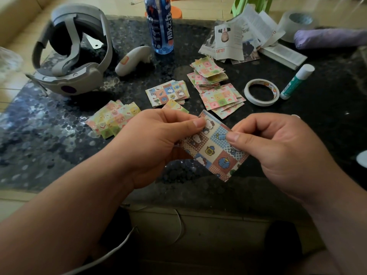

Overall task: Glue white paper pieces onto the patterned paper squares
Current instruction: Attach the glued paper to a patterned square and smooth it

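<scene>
Both hands hold one patterned paper square [213, 149] with cartoon cats above the near table edge. My left hand [155, 143] pinches its upper left edge with thumb and fingers. My right hand [282, 149] pinches its upper right edge. Behind them lie piles of patterned squares: a yellow-pink pile [112, 119], a blue-toned pile [167, 93] and a pink-green pile [217, 86]. A glue stick [296, 81] with a white cap lies at the right. No white paper piece is visible in the hands.
A roll of white tape [261, 92] lies beside the glue stick. A VR headset [71, 54] and controller [133, 59] sit at the back left, a blue bottle [160, 24] at the back centre. Torn printed pages [242, 34] and a larger tape roll [297, 22] are at the back right on the dark table [49, 135].
</scene>
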`<state>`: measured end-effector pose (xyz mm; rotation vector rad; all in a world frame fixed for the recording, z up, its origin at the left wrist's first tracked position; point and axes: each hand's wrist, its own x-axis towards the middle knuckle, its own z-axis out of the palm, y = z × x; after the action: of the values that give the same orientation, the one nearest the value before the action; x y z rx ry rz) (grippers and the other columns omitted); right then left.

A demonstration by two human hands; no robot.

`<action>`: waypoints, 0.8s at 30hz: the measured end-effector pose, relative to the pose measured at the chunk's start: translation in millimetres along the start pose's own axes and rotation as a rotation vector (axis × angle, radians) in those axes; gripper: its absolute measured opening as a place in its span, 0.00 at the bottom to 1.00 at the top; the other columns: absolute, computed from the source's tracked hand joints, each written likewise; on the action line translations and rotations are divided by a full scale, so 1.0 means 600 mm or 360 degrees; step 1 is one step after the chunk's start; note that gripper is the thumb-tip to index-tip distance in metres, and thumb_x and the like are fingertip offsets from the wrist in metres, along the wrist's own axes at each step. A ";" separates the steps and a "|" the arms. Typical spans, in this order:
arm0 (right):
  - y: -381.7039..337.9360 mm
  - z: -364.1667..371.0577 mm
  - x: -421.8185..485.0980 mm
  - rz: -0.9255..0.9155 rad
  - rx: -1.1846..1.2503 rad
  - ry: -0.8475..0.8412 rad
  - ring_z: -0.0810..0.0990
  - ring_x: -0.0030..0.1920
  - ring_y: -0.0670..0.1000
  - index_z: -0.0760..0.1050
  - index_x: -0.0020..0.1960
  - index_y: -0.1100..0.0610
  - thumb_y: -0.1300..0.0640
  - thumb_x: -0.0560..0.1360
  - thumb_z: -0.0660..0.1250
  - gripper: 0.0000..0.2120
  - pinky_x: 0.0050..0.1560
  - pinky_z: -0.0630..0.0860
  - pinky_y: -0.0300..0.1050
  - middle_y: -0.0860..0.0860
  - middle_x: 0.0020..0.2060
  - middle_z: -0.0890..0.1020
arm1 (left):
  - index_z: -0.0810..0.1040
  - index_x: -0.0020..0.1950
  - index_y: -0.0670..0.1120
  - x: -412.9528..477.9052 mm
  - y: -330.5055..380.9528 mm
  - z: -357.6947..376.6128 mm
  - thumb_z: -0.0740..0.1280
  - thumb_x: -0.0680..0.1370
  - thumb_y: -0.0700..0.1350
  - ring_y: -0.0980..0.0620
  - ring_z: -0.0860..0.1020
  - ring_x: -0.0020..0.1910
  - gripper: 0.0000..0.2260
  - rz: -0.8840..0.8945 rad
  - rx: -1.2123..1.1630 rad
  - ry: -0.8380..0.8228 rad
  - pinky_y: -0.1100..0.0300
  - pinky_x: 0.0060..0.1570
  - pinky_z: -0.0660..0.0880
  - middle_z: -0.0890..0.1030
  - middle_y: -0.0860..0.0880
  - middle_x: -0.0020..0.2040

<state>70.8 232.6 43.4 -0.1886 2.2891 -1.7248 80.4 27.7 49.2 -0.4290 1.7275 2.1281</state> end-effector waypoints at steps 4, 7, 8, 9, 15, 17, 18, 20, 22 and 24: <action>0.000 0.003 0.000 -0.0006 -0.0016 -0.0015 0.88 0.44 0.53 0.83 0.41 0.59 0.59 0.76 0.72 0.06 0.48 0.84 0.64 0.53 0.39 0.87 | 0.81 0.45 0.38 0.002 -0.004 0.002 0.72 0.68 0.43 0.48 0.84 0.40 0.10 0.0074 0.0062 0.0030 0.54 0.44 0.82 0.85 0.43 0.41; 0.000 0.004 0.000 -0.0017 -0.0024 -0.0008 0.87 0.43 0.54 0.83 0.40 0.58 0.58 0.76 0.72 0.07 0.48 0.83 0.66 0.54 0.39 0.87 | 0.82 0.41 0.40 0.002 -0.005 0.005 0.73 0.67 0.44 0.47 0.84 0.41 0.08 0.0134 0.0136 0.0107 0.47 0.53 0.81 0.85 0.43 0.40; -0.001 0.004 0.000 -0.0018 -0.0026 -0.0004 0.87 0.43 0.53 0.83 0.40 0.58 0.57 0.76 0.72 0.07 0.48 0.83 0.65 0.53 0.39 0.87 | 0.82 0.40 0.40 0.002 -0.005 0.006 0.73 0.67 0.45 0.46 0.84 0.42 0.08 0.0144 0.0143 0.0125 0.44 0.56 0.80 0.86 0.42 0.41; -0.002 0.004 0.000 -0.0019 -0.0026 -0.0001 0.87 0.44 0.52 0.83 0.40 0.58 0.57 0.75 0.72 0.07 0.48 0.84 0.64 0.53 0.39 0.87 | 0.83 0.39 0.40 0.002 -0.005 0.007 0.73 0.67 0.45 0.45 0.85 0.44 0.08 0.0153 0.0147 0.0138 0.43 0.58 0.80 0.86 0.41 0.41; -0.002 0.000 0.002 -0.0007 0.0070 0.0044 0.88 0.44 0.51 0.82 0.41 0.61 0.60 0.76 0.71 0.07 0.46 0.84 0.57 0.53 0.39 0.87 | 0.83 0.50 0.35 0.002 -0.005 0.009 0.72 0.72 0.43 0.41 0.85 0.51 0.12 0.0100 0.0038 0.0058 0.45 0.54 0.83 0.86 0.38 0.49; -0.001 -0.002 0.002 -0.0005 0.0110 0.0080 0.88 0.43 0.52 0.81 0.40 0.62 0.62 0.77 0.71 0.07 0.46 0.84 0.56 0.54 0.39 0.87 | 0.82 0.51 0.34 0.000 -0.003 0.006 0.70 0.76 0.40 0.42 0.86 0.49 0.10 0.0058 0.0018 0.0010 0.52 0.47 0.84 0.86 0.37 0.49; -0.001 -0.002 0.002 -0.0006 0.0112 0.0093 0.88 0.43 0.52 0.81 0.40 0.62 0.62 0.77 0.71 0.07 0.46 0.84 0.56 0.54 0.39 0.87 | 0.82 0.49 0.33 -0.001 -0.002 0.004 0.69 0.77 0.40 0.43 0.86 0.47 0.09 0.0046 0.0014 0.0005 0.54 0.44 0.84 0.86 0.37 0.49; -0.002 -0.002 0.002 -0.0009 0.0106 0.0096 0.88 0.43 0.52 0.81 0.40 0.62 0.62 0.77 0.71 0.07 0.45 0.84 0.55 0.53 0.38 0.87 | 0.82 0.47 0.34 -0.002 -0.001 0.002 0.70 0.75 0.40 0.44 0.86 0.45 0.09 0.0047 0.0015 0.0004 0.57 0.41 0.84 0.86 0.37 0.48; -0.001 -0.001 0.001 -0.0010 0.0108 0.0091 0.88 0.43 0.52 0.81 0.40 0.63 0.62 0.77 0.71 0.07 0.45 0.84 0.53 0.53 0.38 0.87 | 0.81 0.48 0.32 0.000 -0.003 0.002 0.70 0.74 0.41 0.42 0.86 0.47 0.11 0.0075 0.0021 0.0023 0.55 0.43 0.84 0.86 0.36 0.48; -0.001 -0.001 0.001 -0.0011 0.0109 0.0096 0.88 0.43 0.52 0.81 0.40 0.63 0.62 0.77 0.71 0.07 0.45 0.84 0.53 0.53 0.38 0.87 | 0.80 0.51 0.29 0.002 -0.005 0.003 0.70 0.75 0.41 0.40 0.86 0.49 0.14 0.0103 0.0030 0.0046 0.53 0.45 0.84 0.85 0.35 0.49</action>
<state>69.8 232.7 43.9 -0.1329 2.2695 -1.8331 80.8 29.9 46.6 -0.4057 1.7991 2.1582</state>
